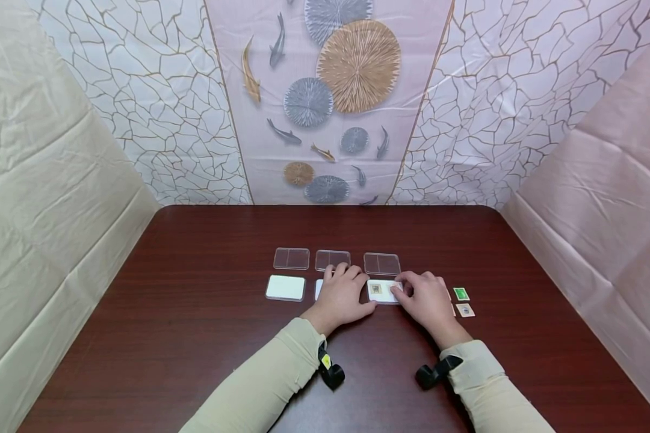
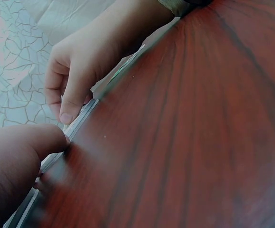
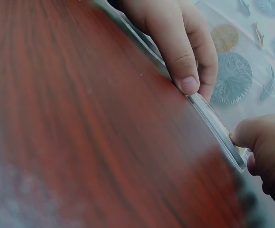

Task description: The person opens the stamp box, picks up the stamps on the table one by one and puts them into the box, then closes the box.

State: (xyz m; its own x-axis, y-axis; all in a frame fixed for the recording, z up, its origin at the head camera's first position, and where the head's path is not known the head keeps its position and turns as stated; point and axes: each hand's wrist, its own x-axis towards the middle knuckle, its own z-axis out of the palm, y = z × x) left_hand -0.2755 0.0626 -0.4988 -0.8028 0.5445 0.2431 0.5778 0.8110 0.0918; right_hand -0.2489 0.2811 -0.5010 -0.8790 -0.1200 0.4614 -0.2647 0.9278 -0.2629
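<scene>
A shallow clear plastic case (image 1: 386, 300) with a white insert lies between the hands. On the insert's left half sits a small beige stamp (image 1: 376, 288) with a dark picture. My left hand (image 1: 342, 299) holds the case's left end, thumb at the near corner and fingers behind, as the right wrist view shows. My right hand (image 1: 428, 300) is over the case's right half, thumb and fingertips pinching a small stamp against the insert, mostly hidden by the fingers. A second white-filled case (image 1: 318, 290) is largely covered by my left hand.
Another white-filled case (image 1: 285, 288) lies at the left. Behind are three clear lids: left (image 1: 291, 258), middle (image 1: 333, 258) and right (image 1: 381, 263). Beyond my right hand lie a green stamp (image 1: 461, 294) and a pale stamp (image 1: 465, 310); others are partly hidden.
</scene>
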